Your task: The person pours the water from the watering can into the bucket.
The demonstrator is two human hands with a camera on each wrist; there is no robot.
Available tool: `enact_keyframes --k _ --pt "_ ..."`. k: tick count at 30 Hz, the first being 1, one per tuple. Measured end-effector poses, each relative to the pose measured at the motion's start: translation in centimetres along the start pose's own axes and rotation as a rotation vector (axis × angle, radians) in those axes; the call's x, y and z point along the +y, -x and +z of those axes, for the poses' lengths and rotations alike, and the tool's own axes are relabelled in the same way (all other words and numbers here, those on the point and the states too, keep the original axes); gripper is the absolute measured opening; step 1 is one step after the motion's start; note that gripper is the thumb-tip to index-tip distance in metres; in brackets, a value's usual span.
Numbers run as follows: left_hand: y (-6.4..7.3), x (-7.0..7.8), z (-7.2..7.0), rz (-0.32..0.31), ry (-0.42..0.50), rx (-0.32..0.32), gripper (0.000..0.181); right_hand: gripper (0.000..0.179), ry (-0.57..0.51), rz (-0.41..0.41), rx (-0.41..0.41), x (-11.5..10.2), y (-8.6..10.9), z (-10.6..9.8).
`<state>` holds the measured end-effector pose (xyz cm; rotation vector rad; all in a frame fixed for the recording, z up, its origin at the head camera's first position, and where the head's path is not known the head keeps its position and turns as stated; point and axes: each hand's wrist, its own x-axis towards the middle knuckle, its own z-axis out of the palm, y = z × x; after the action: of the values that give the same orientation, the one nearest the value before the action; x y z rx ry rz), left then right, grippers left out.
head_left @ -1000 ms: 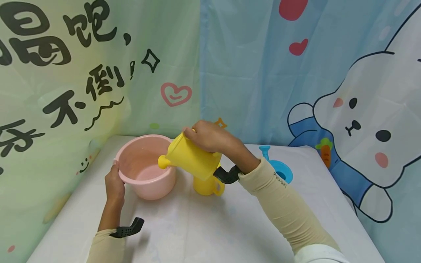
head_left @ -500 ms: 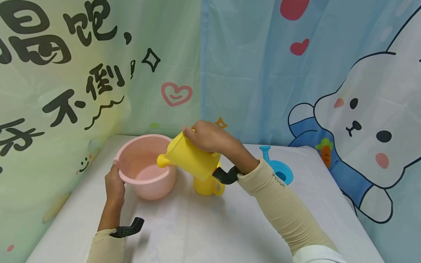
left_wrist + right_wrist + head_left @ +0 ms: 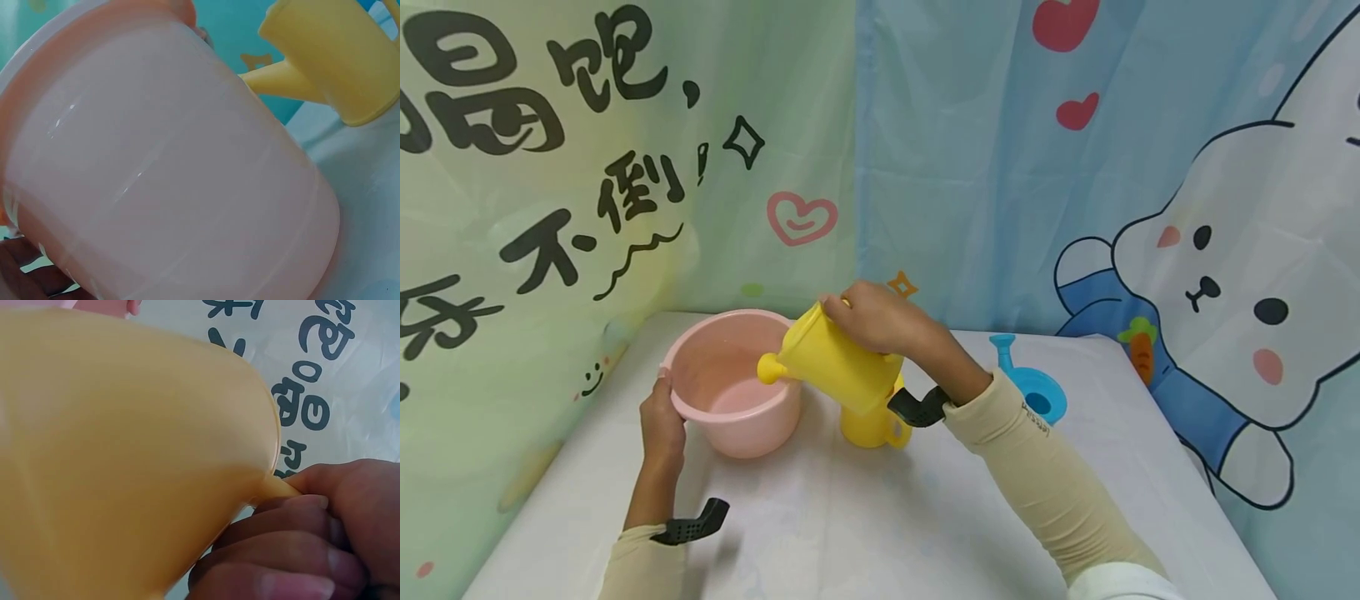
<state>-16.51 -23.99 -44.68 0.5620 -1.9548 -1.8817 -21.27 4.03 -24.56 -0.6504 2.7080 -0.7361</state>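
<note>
A pink basin (image 3: pixel 752 429) sits on the left part of the table, its mouth facing up and leaning toward me. My left hand (image 3: pixel 662 421) grips its left rim, and some of that hand's fingers show under the basin in the left wrist view. With my right hand (image 3: pixel 872 317) I hold a yellow watering can (image 3: pixel 838 358) by its handle. The can is tipped to the left, its round spout head (image 3: pixel 771 368) over the basin's right rim. In the right wrist view my fingers (image 3: pixel 281 537) curl round the handle. No water shows.
Behind the tipped can stands a second yellow vessel (image 3: pixel 865 427) with a loop handle, partly hidden. A blue watering can (image 3: pixel 1045 387) is farther right on the white-covered table (image 3: pixel 850 517). Printed curtains (image 3: pixel 940 208) hang along the table's back and sides.
</note>
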Motion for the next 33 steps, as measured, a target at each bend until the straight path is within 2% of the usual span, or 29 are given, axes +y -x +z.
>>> enact_keyframes --k 9,15,27,33 --pt "0.3 -0.2 -0.3 -0.002 -0.034 -0.003 0.068 0.050 -0.125 -0.048 0.056 2.1 0.6 1.1" --pt "0.1 -0.1 -0.1 0.006 -0.028 -0.011 0.067 0.051 -0.183 -0.043 0.094 3.3 1.2 1.7" --pt "-0.1 -0.1 -0.1 0.003 -0.025 -0.008 0.068 0.052 -0.336 -0.026 0.094 5.0 1.9 2.5" --pt "0.0 0.0 -0.1 0.000 -0.029 0.002 0.069 0.055 -0.390 -0.037 0.161 6.5 2.3 3.6"
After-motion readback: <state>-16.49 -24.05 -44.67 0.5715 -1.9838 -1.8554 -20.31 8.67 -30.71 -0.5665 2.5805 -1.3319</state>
